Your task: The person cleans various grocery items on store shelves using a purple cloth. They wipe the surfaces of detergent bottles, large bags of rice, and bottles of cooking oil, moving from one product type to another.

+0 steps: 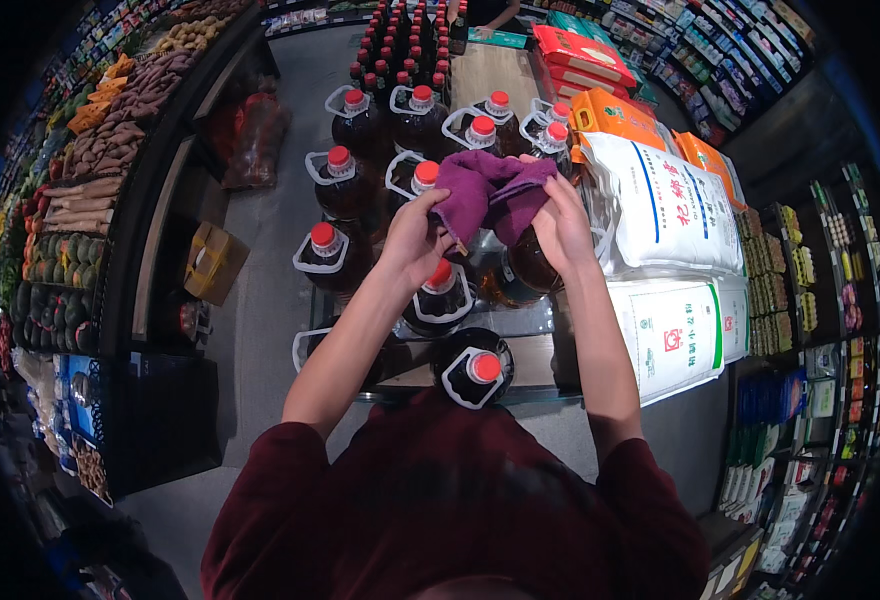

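A purple cloth point(477, 187) is stretched and bunched between my two hands above a stand of large dark bottles. My left hand point(416, 234) pinches its left end between thumb and fingers. Its right end is in my right hand point(566, 225), with the fingers over the fabric. Under the cloth is an amber-brown bottle point(531, 262) whose top is hidden. Around it stand several large plastic bottles with red caps and white carrying handles. One bottle point(477, 371) is nearest my body, another point(440, 300) just beyond it, and one point(327, 255) stands left of my left forearm.
White printed sacks point(665, 210) are stacked at the right, with orange packs point(612, 112) and red packs point(579, 56) farther back. Rows of slimmer red-capped bottles point(402, 56) stand at the far end, near a person's hand point(483, 33). A produce shelf point(121, 187) runs along the left.
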A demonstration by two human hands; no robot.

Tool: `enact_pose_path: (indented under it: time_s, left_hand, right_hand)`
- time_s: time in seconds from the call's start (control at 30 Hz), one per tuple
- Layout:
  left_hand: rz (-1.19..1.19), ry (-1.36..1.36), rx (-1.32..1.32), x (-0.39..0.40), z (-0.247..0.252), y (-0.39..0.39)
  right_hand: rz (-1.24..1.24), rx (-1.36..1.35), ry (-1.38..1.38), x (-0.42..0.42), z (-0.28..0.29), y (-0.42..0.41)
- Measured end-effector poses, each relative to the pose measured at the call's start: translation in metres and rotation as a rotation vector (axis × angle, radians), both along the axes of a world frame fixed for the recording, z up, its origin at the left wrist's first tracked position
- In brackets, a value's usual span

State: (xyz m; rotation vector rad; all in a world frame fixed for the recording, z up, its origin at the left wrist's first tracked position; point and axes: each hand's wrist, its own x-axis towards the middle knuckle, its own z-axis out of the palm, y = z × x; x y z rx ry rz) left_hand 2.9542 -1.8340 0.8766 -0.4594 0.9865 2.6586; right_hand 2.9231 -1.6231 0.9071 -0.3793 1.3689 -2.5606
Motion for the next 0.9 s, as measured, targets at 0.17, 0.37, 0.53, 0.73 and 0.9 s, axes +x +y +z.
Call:
enact_pose_path:
  time_s: [0.17, 0.37, 0.53, 0.73, 0.9]
  left_hand:
    - [-0.057, 0.035, 0.043, 0.012, 0.001, 0.015]
    - [-0.067, -0.079, 0.030, 0.006, -0.041, 0.014]
    - [-0.092, 0.040, -0.033, 0.007, -0.023, 0.015]
    - [0.103, 0.507, -0.680, -0.022, -0.019, -0.002]
    - [0.069, 0.759, -1.534, -0.036, 0.034, -0.048]
  right_hand:
    - [0.032, 0.669, 0.344, 0.004, -0.022, -0.029]
    - [-0.129, 1.080, 0.508, 0.014, -0.047, -0.044]
    - [-0.200, 1.074, 0.470, 0.015, -0.039, -0.042]
    - [-0.344, 0.745, 0.077, -0.008, -0.042, -0.026]
    - [-0.446, 0.891, 0.147, -0.036, -0.046, -0.004]
